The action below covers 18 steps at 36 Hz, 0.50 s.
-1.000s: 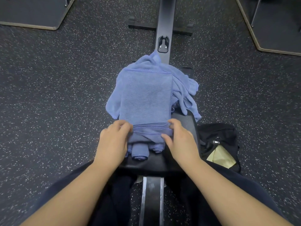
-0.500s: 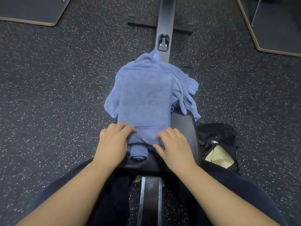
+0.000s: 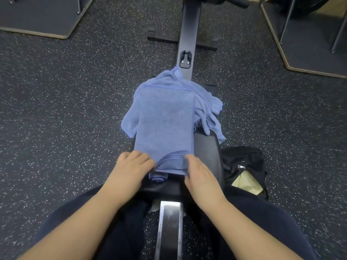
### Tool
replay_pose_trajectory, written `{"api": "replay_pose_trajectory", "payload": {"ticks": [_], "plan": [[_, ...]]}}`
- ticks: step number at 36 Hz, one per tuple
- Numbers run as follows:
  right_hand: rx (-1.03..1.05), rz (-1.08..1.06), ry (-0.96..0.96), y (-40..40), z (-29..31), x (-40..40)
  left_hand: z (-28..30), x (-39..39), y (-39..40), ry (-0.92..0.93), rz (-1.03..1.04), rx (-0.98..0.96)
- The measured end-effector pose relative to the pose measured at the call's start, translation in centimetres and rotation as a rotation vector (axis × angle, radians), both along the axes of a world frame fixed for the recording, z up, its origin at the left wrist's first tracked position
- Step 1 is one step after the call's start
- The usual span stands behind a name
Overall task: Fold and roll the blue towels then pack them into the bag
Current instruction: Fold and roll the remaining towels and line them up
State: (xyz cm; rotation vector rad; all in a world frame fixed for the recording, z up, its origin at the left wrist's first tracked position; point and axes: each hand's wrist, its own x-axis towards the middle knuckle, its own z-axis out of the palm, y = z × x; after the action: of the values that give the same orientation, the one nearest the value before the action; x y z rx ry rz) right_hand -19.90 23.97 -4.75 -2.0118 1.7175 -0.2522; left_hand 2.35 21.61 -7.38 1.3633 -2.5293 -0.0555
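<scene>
A folded blue towel (image 3: 165, 124) lies lengthwise on the black padded seat (image 3: 206, 147), over a loose heap of more blue towels (image 3: 208, 109). Its near end is turned into a small roll (image 3: 170, 164). My left hand (image 3: 131, 169) grips the roll's left end with curled fingers. My right hand (image 3: 201, 175) holds the roll's right end, fingers bent over it. A rolled blue towel (image 3: 157, 178) peeks out under the near edge, between my hands. The black bag (image 3: 242, 162) sits open on the floor right of the seat, something yellow inside.
The seat rides on a metal rail (image 3: 170, 228) running between my legs and on ahead past a black foot bar (image 3: 183, 39). Speckled rubber floor (image 3: 65, 109) lies on both sides. Raised platforms stand at far left (image 3: 37, 17) and far right (image 3: 309, 40).
Both hands have turned the towel's near end over into a roll and moved it slightly away from me. The camera tilted a little, showing more of the far rail.
</scene>
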Motion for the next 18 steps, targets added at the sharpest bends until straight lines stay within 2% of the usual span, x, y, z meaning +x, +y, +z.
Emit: {"api": "replay_pose_trajectory", "payload": {"ticks": [6, 10, 18], "plan": [[-0.004, 0.025, 0.151, 0.4, -1.1, 0.3, -0.3, 0.4, 0.8, -0.011, -0.048, 0.138], [-0.198, 0.035, 0.189, 0.4, -1.8, 0.0, -0.6, 0.5, 1.0, -0.011, -0.064, 0.177], [-0.353, 0.073, 0.234, 0.3, -3.3, -0.4, -1.4, 0.4, 1.1, -0.097, -0.034, 0.108]]}}
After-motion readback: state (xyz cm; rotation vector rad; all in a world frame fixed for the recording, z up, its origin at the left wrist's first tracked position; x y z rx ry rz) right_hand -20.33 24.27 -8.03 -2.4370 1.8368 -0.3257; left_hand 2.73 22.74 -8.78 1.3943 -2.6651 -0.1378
